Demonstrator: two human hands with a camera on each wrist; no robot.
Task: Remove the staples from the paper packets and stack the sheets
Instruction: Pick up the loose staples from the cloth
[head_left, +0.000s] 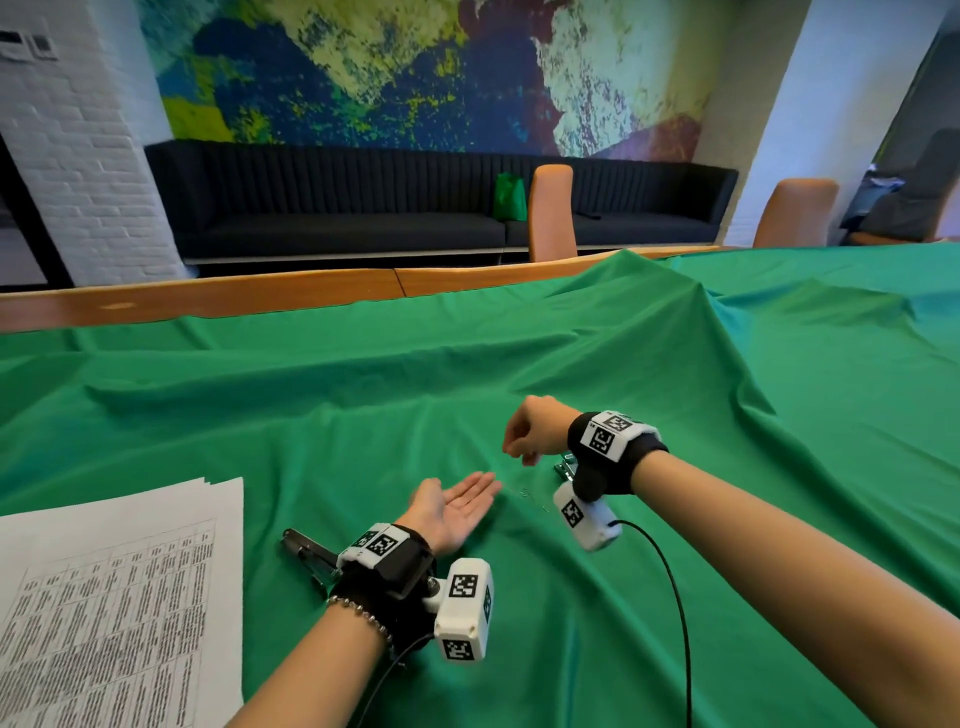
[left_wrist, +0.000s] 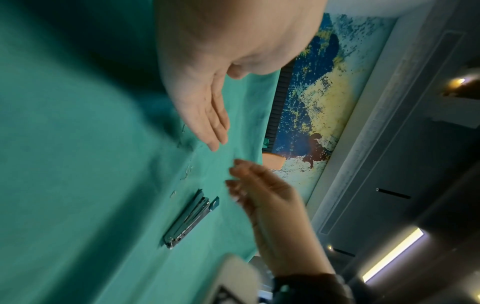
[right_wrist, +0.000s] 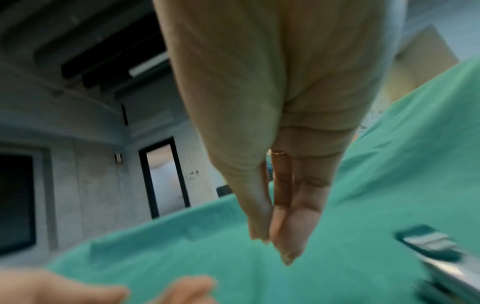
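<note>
My left hand (head_left: 457, 501) lies palm up and open on the green cloth, with nothing on the palm; the left wrist view shows its straight fingers (left_wrist: 215, 133). A little above and right of it hangs my right hand (head_left: 519, 449), fingers pointing down with thumb and fingertips (right_wrist: 275, 236) close together and nothing visible between them. Several loose staples (head_left: 524, 491) (left_wrist: 185, 174) lie on the cloth between the hands. A teal and metal staple remover (left_wrist: 187, 220) (right_wrist: 441, 253) lies beside them, partly behind my right wrist. The stack of printed sheets (head_left: 119, 597) rests at the near left.
A black tool (head_left: 306, 551) lies on the cloth just behind my left wrist. The green cloth (head_left: 519, 353) is wrinkled, with a raised fold at the far right. Two orange chairs (head_left: 553, 213) stand past the table's far wooden edge. A black cable (head_left: 670, 582) trails from my right wrist.
</note>
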